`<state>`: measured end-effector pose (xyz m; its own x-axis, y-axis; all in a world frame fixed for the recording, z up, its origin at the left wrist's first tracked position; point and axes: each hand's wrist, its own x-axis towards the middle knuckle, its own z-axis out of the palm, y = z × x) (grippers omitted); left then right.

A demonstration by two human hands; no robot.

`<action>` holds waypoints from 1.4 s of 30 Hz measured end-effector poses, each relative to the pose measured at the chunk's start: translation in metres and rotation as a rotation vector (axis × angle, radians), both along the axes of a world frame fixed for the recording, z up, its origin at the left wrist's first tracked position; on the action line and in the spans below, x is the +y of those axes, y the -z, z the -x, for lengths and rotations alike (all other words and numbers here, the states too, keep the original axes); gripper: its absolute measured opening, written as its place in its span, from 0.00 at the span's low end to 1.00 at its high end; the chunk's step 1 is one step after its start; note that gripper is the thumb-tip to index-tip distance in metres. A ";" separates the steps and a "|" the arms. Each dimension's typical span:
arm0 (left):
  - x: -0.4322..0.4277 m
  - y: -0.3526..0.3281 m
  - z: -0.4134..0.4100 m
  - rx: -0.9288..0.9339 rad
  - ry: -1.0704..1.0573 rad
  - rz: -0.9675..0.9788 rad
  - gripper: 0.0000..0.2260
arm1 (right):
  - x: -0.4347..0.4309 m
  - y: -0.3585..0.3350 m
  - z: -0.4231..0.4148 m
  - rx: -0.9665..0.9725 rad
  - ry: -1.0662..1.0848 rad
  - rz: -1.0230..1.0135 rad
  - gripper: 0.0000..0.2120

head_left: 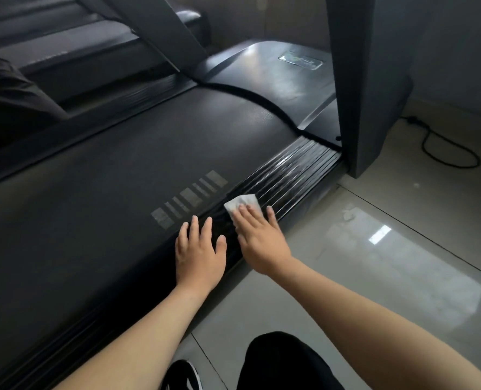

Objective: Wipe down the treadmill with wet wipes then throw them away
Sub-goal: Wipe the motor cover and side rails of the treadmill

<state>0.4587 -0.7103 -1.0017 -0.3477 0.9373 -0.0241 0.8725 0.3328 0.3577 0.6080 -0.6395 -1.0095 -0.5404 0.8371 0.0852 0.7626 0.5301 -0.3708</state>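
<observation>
The big black treadmill (121,170) lay in front of me, and its wide belt filled most of what I saw. The shiny tiled floor (374,277) was on my right. A thick grey post (374,80) stood up from the far end of the treadmill. A long side rail (290,170) with shiny ridges ran along the belt's right edge, next to the floor. My knee (284,361) in black trousers was low down near me, with my black and white shoe (181,375) beside it.

My left grip (200,254) lay flat where the belt met the rail. Its fingers were spread out and it held nothing. My right grip (262,243) was just beside it, flat too, with straight fingers pressing down on the white wet wipe (240,202). The wipe lay on the side rail, half under my fingers. Some grey stripes (188,198) were on the belt near the wipe. A black cable (444,153) curled on the floor far off.
</observation>
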 end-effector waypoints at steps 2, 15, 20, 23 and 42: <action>-0.001 0.000 0.001 0.010 -0.011 -0.004 0.27 | -0.008 0.001 0.008 -0.021 -0.155 -0.002 0.26; 0.006 -0.002 -0.001 -0.136 -0.113 -0.081 0.26 | 0.030 -0.013 0.042 -0.166 -0.112 0.056 0.27; 0.003 0.001 -0.001 -0.163 -0.095 -0.101 0.26 | 0.029 -0.016 0.035 -0.194 -0.309 0.094 0.25; 0.000 0.000 -0.003 -0.114 -0.058 -0.067 0.26 | 0.050 -0.021 0.023 -0.206 -0.134 0.107 0.25; -0.010 -0.001 0.000 -0.079 -0.150 -0.053 0.30 | 0.062 -0.016 0.019 -0.142 0.096 0.125 0.25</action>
<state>0.4592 -0.7201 -1.0003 -0.4831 0.8755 -0.0091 0.7827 0.4365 0.4436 0.5885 -0.5774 -0.9934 -0.4571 0.8844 -0.0943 0.8566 0.4092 -0.3144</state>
